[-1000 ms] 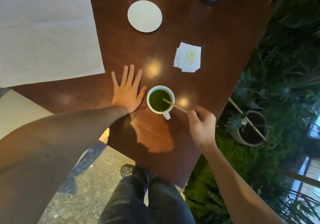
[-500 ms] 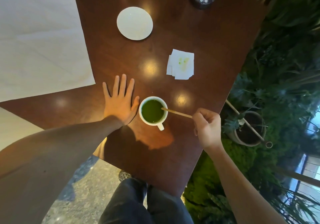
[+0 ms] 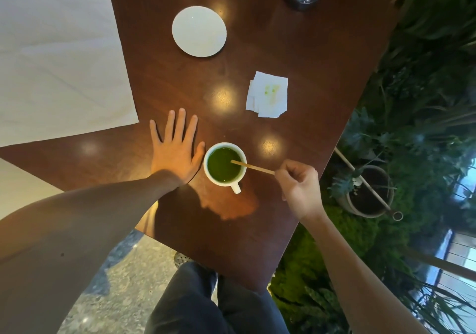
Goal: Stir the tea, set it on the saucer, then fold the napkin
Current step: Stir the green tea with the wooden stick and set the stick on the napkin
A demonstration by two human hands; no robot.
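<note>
— How much room is there around the white mug (image 3: pixel 224 164)?

— It stands on the dark wooden tabletop (image 3: pixel 296 50), nearer the person's edge than the far one. Beyond the mug lies a broad bare stretch of wood, and the right-hand edge of the tabletop runs past it with potted plants (image 3: pixel 368 192) below. A large white sheet (image 3: pixel 56 50) covers the surface far to the mug's left.

— And the mug itself?

— Upright, filled with opaque green tea (image 3: pixel 222 164), its handle pointing toward the person. A thin wooden stir stick (image 3: pixel 253 166) slants over the rim on the right, its tip in the tea.

— The other pieces?

— The round white saucer (image 3: pixel 199 31) sits well beyond the mug, bare. The napkin (image 3: pixel 268 94) lies beyond and to the right of the mug, loosely folded, with small green stains on top.

— The hands?

— The left hand (image 3: pixel 175 150) lies flat on the tabletop just left of the mug, fingers (image 3: pixel 180 124) straight and spread, the thumb close beside the mug's wall; I cannot tell if it touches. The right hand (image 3: pixel 300 184) hovers right of the mug, its fingers curled, pinching the stick's outer end.
</note>
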